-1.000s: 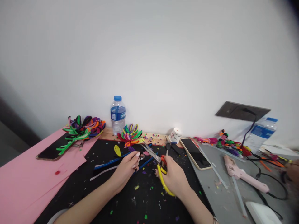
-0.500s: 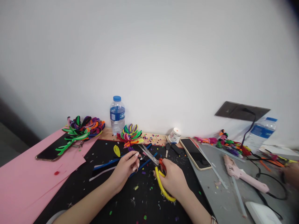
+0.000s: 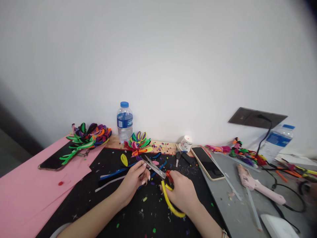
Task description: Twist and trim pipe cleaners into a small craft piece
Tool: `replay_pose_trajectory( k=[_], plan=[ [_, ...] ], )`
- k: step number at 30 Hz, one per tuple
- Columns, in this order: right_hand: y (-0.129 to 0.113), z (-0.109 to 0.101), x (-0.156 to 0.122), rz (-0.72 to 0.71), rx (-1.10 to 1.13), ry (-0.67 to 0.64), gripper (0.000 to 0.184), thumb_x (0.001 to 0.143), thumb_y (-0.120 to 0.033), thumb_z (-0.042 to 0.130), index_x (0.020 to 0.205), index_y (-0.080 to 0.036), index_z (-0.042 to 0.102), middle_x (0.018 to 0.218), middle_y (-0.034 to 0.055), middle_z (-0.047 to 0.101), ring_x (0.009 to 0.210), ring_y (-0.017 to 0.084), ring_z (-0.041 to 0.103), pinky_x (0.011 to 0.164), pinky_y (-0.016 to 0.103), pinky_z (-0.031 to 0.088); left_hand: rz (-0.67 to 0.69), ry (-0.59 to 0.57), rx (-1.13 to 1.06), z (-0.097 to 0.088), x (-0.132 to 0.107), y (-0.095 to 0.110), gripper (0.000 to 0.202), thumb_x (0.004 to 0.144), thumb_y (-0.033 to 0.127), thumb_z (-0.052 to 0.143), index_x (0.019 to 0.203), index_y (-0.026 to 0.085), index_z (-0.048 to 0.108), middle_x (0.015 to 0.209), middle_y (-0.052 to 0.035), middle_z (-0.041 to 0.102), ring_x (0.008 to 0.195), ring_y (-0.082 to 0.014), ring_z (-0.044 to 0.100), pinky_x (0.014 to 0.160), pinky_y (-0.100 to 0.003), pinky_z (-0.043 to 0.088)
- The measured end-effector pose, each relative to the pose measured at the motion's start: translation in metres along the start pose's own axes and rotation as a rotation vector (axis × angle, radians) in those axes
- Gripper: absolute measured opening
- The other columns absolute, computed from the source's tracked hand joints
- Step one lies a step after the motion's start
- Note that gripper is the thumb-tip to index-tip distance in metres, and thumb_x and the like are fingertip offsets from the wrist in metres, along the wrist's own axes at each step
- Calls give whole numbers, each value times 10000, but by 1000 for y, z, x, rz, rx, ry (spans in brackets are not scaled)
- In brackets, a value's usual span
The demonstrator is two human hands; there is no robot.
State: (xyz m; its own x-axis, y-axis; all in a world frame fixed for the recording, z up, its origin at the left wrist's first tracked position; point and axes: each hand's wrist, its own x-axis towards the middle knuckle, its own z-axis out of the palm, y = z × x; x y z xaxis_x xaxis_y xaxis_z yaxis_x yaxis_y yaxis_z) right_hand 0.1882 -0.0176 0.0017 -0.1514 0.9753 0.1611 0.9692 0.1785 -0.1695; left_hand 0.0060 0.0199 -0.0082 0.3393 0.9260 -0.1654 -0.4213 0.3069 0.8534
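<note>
Right hand [image 3: 183, 191] grips the scissors [image 3: 162, 175], blades slanting forward-left; left hand [image 3: 132, 180] curls beside their tips, contents unclear.

The grey table [image 3: 234, 216] carries a black sheet [image 3: 148, 219], pink paper [image 3: 29, 191] at left and a pink glue gun [image 3: 263, 191] at right.
</note>
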Motion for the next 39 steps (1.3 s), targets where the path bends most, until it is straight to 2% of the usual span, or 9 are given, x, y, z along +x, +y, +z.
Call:
replay_pose_trajectory(
  k=[9,13,19,31,39],
  plan=[
    [-3,-1,1,1,-24,25,223,727,-404,559,803,-197,528,751,13,590,671,183,583,538,249,303,-33,-38,-146,1,-1,0,161,810,302,526,740,182,444,510,63,455,414,-52,298,473,-189,325],
    [-3,-1,0,1,-2,45,251,719,-385,575,886,-201,541,786,14,602,704,189,591,559,249,323,-64,-36,-172,1,-1,0,162,809,286,534,724,183,441,492,71,426,415,-55,304,470,-189,329],
    [-4,0,1,19,14,43,257,717,-370,582,907,-202,545,803,16,606,714,195,594,565,249,332,-83,-44,-188,-1,-2,-3,150,830,271,508,729,183,441,494,69,420,423,-55,301,467,-188,323],
    [-4,2,0,3,6,62,221,705,-375,588,831,-197,551,764,20,598,684,188,589,546,245,322,-129,-78,-269,-3,-1,-3,130,825,269,520,752,181,456,502,67,414,428,-49,292,447,-172,267],
    [-5,2,0,18,20,44,239,712,-418,579,765,-202,493,704,-10,573,640,175,569,529,246,302,-154,-79,-311,-4,0,-3,140,818,262,529,745,181,441,510,75,396,412,-37,294,441,-164,255]
  ],
)
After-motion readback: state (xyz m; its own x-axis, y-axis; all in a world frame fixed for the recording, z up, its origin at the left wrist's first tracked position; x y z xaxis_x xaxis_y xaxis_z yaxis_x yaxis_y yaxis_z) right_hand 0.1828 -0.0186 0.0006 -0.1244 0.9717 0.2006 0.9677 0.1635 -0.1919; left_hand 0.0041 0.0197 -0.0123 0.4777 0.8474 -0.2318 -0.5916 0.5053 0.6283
